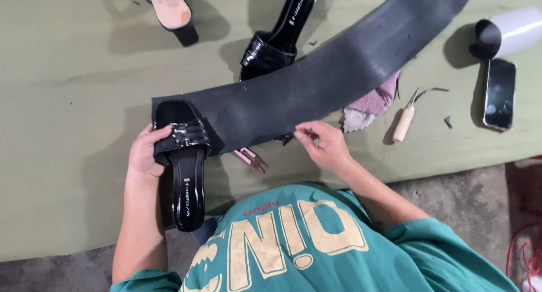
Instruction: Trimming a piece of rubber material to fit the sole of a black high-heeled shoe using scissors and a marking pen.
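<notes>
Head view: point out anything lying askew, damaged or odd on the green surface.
One black sandal at the top lies tipped over, its worn tan sole facing up. Small dark scraps are scattered near the wooden-handled tool. Nothing else stands out.

The sandal (183,168) is glossy black, the rubber strip (316,77) matte black, the table cover (68,100) olive green, and the cloth (370,105) pink and grey.

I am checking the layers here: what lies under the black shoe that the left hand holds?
The toe of the black shoe rests on the end of the black rubber strip; left hand grips its side. Whatever lies beneath the strip there is covered.
</notes>
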